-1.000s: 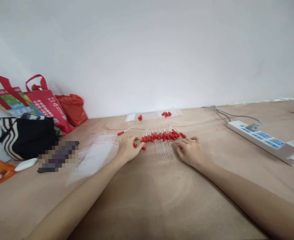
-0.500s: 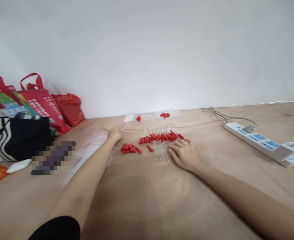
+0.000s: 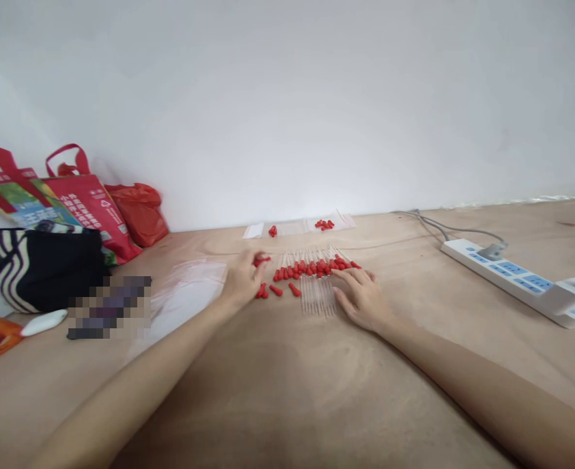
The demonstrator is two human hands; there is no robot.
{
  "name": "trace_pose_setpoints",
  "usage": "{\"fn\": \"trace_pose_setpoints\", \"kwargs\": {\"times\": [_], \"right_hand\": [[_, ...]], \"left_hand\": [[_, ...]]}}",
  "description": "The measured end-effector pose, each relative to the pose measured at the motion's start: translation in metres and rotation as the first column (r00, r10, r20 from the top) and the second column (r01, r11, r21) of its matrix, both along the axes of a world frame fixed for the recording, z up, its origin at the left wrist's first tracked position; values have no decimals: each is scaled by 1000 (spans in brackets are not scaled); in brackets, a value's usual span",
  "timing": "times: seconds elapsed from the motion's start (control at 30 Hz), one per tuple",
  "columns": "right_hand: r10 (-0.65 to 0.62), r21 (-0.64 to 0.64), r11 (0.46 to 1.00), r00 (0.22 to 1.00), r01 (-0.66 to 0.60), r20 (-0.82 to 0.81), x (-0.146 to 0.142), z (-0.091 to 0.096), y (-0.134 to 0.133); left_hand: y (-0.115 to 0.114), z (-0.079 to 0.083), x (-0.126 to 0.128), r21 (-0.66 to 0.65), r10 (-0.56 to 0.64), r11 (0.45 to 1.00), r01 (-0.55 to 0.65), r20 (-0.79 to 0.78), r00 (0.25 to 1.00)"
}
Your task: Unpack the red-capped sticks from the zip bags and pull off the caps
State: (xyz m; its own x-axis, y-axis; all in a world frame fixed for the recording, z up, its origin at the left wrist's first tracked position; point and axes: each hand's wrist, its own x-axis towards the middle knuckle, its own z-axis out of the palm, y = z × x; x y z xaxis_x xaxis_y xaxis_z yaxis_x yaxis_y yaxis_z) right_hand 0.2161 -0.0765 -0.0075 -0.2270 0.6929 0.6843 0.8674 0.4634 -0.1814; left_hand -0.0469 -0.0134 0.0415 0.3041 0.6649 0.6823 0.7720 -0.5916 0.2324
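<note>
Red bulb (image 3: 262,260) between the fingertips, my left hand (image 3: 241,281) keeps a nearly closed grip over the table (image 3: 287,371); I cannot tell whether a tube is attached. That hand may mask more loose bulbs (image 3: 294,290). A light pinch, clear of the red-tipped row (image 3: 301,268), seems wise. Clear tubes (image 3: 319,299) blur together; my loosely spread right hand (image 3: 364,299) grasps nothing visible, its contact with the row uncertain.

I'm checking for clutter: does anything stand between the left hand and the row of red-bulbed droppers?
Nothing visible stands in the gap between the left hand and the row of red-bulbed droppers. Loose red dropper bulbs lie on the near side of that gap; the right hand is at the row's right end.
</note>
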Motion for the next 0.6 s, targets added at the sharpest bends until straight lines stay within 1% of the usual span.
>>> {"fn": "trace_pose_setpoints", "kwargs": {"times": [0.03, 0.1, 0.2, 0.27, 0.37, 0.5, 0.6], "right_hand": [[8, 29, 1000, 1000, -7, -19, 0, 0, 0], [42, 79, 996, 999, -40, -21, 0, 1, -1], [120, 109, 986, 992, -125, 49, -2, 3, -4], [177, 118, 975, 980, -188, 93, -5, 5, -6], [236, 133, 959, 964, -252, 126, -11, 5, -7], [260, 147, 950, 957, -277, 127, -18, 4, -6], [271, 180, 940, 954, -292, 129, -21, 5, -7]], "left_hand": [[-14, -5, 6, 20, -84, 996, 84, -37, 996], [-38, -16, 16, 46, -225, 972, 231, -102, 969], [-58, -29, 28, 104, -333, 931, 349, -143, 932], [-62, -33, 32, 137, -364, 913, 384, -154, 919], [-61, -34, 33, 153, -379, 904, 399, -146, 914], [-60, -34, 32, 138, -381, 908, 396, -121, 916], [-58, -35, 31, 124, -368, 915, 385, -139, 920]]}}
